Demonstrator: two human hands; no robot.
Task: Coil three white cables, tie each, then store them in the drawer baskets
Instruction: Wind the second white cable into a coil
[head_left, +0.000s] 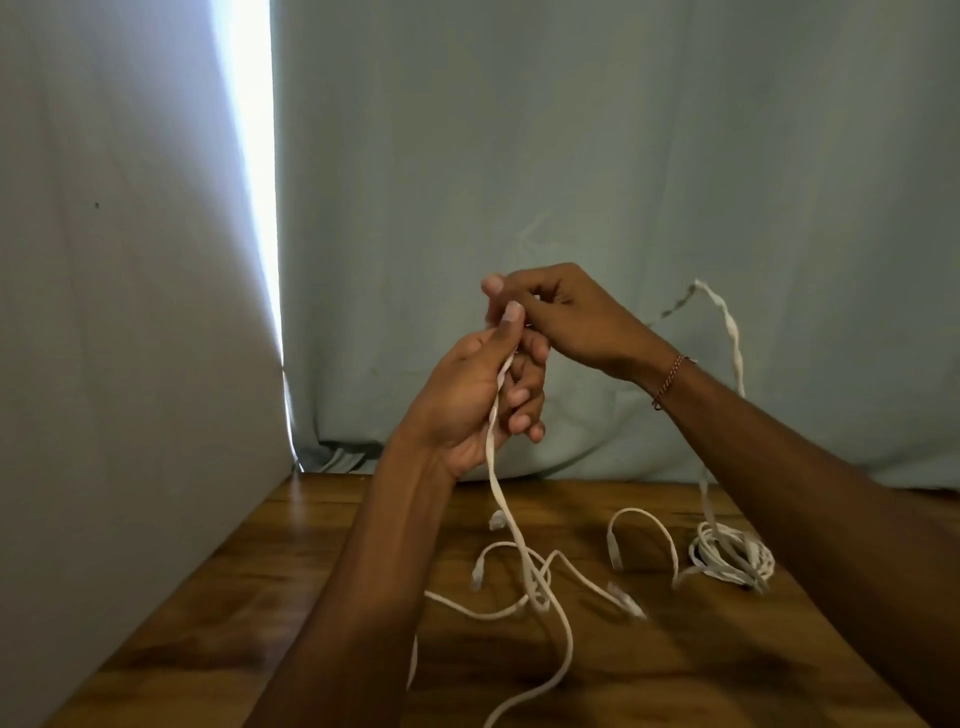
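**Coiling in hand: first loop forming, slack unmanaged**

The flat white cable (500, 488) runs up from the wooden table (218, 613) into my left hand (467, 400), whose fingers curl round it with the thumb pressed along it. My right hand (561, 317) pinches the same cable just above, fingertips closed on it. Below, the tail lies tangled with loose ends and plugs (626, 603).

A loosely bundled cable (732, 558) rests on the table to the right; a twisted strand (727, 332) rises from it behind my right wrist.

Judgement: I should keep the flat face untwisted, feed even loops into the left palm, and draw the tail free of the tangle before pulling. No drawer baskets are in view.
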